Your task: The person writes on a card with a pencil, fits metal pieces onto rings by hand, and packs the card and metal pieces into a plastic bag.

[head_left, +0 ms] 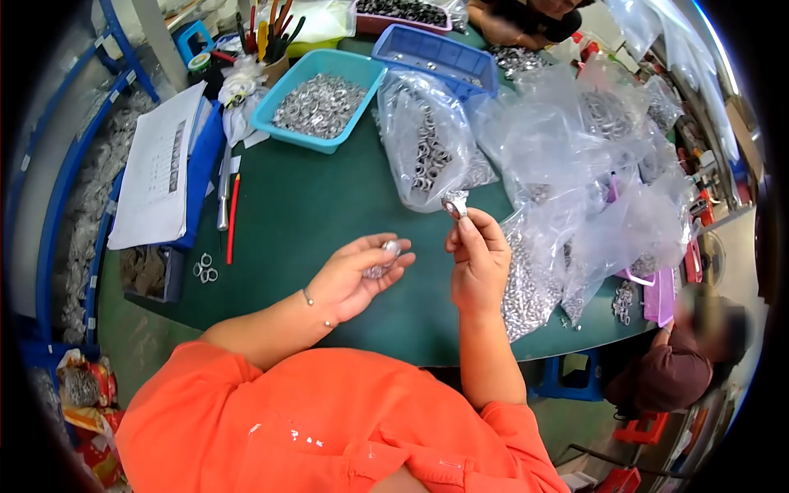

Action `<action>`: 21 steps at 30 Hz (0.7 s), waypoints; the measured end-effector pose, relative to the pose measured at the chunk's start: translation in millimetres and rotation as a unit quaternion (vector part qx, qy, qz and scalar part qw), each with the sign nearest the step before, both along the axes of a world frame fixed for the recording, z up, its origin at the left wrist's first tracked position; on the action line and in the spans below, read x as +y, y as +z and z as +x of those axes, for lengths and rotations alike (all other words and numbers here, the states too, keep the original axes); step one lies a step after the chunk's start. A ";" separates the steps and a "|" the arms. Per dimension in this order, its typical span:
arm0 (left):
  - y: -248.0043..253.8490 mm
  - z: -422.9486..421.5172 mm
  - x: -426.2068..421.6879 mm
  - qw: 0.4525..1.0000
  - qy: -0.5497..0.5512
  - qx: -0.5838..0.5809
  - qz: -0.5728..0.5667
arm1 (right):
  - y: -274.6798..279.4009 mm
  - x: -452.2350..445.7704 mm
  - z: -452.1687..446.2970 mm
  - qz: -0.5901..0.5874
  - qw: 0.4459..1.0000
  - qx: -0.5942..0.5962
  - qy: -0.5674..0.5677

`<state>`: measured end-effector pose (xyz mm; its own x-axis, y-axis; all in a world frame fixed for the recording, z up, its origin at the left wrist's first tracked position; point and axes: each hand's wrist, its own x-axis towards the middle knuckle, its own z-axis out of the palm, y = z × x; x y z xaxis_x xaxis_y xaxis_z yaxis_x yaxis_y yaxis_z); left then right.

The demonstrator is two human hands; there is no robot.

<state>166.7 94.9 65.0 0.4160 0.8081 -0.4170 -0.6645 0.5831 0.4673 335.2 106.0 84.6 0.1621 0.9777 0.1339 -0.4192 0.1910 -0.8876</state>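
My left hand [352, 281] is half curled over the green table, cupping a few small shiny metal pieces [385, 261] whose exact kind I cannot make out. My right hand [481, 267] is raised beside it and pinches a silver metal ring [454, 205] between thumb and fingertips. Just beyond that ring lies a clear plastic bag [403, 90] with many similar rings [429, 152] inside. A turquoise tray [329, 146] heaped with small metal parts [320, 105] stands further back. Three loose rings [205, 268] rest on the table at the left.
Clear bags of metal parts [534, 279] crowd the right side. A blue basket [440, 62] sits at the back. A paper sheet [152, 177], a red pencil [233, 218] and a dark box [152, 271] lie left. Another person [670, 370] sits at right; one more [526, 20] is opposite.
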 end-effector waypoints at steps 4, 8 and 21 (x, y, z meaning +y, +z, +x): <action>5.4 -1.9 4.4 0.999 -0.023 0.017 0.026 | -9.3 -9.5 -3.5 -0.018 0.999 -0.003 0.030; 6.9 -0.9 7.0 0.999 -0.028 -0.007 0.027 | -14.3 -13.4 -4.1 -0.025 0.999 -0.010 0.038; 16.4 1.9 3.6 0.992 -0.099 0.061 0.056 | -22.2 -37.0 -5.6 -0.025 0.992 -0.023 0.119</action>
<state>168.6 98.5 81.4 0.5236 0.7599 -0.3853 -0.4772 0.6362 0.6062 329.6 69.0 62.4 -0.0786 0.9932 0.0864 -0.4055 0.0473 -0.9129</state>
